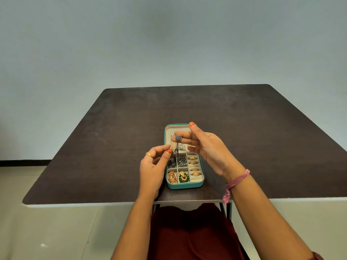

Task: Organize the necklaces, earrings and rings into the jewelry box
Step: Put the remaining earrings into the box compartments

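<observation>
An open teal jewelry box [202, 171] lies near the table's front edge. Its right column holds several gold rings [193, 163]. Dark silver earrings [181, 160] fill the middle cells, and gold pieces [172, 177] and a green and gold earring [183, 176] sit in the front cells. Above the box hangs a long dark silver earring [177, 142]. My right hand [204, 147] pinches its star-shaped top between fingertips. My left hand [154, 166] pinches its lower part between thumb and forefinger. A necklace in the lid is partly hidden behind the earring.
The dark brown table [253, 139] stretches far back and to both sides of the box. A pale wall stands behind it. My dark red lap shows below the front edge, and a pink thread is tied round my right wrist [237, 180].
</observation>
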### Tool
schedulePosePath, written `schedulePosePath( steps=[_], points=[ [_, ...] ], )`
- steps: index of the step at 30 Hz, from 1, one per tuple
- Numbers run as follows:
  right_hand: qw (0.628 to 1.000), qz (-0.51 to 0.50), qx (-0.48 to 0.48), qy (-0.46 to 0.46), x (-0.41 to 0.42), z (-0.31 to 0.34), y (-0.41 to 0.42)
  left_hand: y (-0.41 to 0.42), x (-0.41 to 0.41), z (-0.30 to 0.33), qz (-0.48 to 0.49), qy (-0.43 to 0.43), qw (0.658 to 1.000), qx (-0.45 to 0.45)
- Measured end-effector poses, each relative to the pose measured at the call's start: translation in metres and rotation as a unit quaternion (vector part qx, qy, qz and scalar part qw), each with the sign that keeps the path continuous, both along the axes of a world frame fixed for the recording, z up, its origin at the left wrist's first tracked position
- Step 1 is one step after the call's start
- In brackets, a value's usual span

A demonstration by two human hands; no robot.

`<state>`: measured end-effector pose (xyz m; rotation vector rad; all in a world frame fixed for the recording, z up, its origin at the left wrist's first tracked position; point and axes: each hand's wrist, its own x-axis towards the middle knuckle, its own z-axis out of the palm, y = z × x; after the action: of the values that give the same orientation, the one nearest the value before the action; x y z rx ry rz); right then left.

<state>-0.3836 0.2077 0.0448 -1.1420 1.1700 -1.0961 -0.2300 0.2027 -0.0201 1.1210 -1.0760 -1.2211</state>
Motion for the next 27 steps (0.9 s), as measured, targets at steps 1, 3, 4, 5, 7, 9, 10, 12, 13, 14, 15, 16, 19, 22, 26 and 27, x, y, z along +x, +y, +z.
schedulePosePath(
  steps=[1,3,4,5,7,9,10,12,13,14,15,16,19,22,26,27],
  points=[
    [1.000,0.000,0.001,0.000,0.000,0.001,0.000,0.000,0.000,-0.001,0.003,-0.004,1.000,0.000],
    [1.000,-0.001,0.002,0.006,0.000,0.002,0.001,-0.001,-0.001,-0.002,0.009,-0.017,1.000,0.003],
    [1.000,-0.002,0.002,0.010,0.000,0.002,0.001,-0.001,-0.001,-0.002,0.011,-0.025,1.000,0.005],
    [1.000,-0.003,0.001,0.015,0.000,0.002,0.002,-0.001,-0.002,-0.003,0.013,-0.034,0.999,0.007],
    [1.000,-0.006,-0.001,0.021,-0.001,0.003,0.003,-0.002,-0.002,-0.003,0.015,-0.049,0.999,0.013],
    [1.000,-0.007,-0.003,0.017,-0.001,0.003,0.003,-0.003,-0.002,-0.002,0.012,-0.061,0.998,0.017],
    [1.000,-0.007,-0.004,0.013,-0.002,0.004,0.004,-0.003,-0.002,-0.002,0.010,-0.067,0.998,0.019],
    [1.000,-0.009,-0.004,0.008,-0.002,0.005,0.004,-0.004,-0.003,-0.001,0.007,-0.079,0.997,0.022],
    [1.000,-0.010,-0.004,0.009,-0.002,0.005,0.005,-0.004,-0.003,-0.001,0.005,-0.087,0.996,0.024],
    [1.000,-0.010,-0.005,0.010,-0.003,0.006,0.005,-0.005,-0.003,-0.001,0.004,-0.095,0.995,0.025],
    [1.000,-0.010,-0.005,0.012,-0.003,0.007,0.005,-0.006,-0.003,-0.002,0.004,-0.101,0.994,0.027],
    [1.000,-0.010,-0.006,0.013,-0.003,0.007,0.006,-0.008,-0.003,-0.002,0.003,-0.106,0.994,0.029],
    [1.000,-0.009,-0.005,0.013,-0.003,0.007,0.006,-0.010,-0.002,-0.004,0.001,-0.110,0.993,0.033],
    [1.000,-0.011,-0.007,0.010,-0.003,0.005,0.005,-0.011,-0.003,-0.004,0.024,-0.111,0.993,0.022],
    [1.000,-0.010,-0.006,0.006,-0.002,0.003,0.004,-0.010,-0.002,-0.004,0.059,-0.076,0.995,0.021],
    [1.000,-0.009,-0.005,0.006,-0.001,0.003,0.004,-0.010,-0.002,-0.004,0.068,-0.062,0.995,0.027]
  ],
)
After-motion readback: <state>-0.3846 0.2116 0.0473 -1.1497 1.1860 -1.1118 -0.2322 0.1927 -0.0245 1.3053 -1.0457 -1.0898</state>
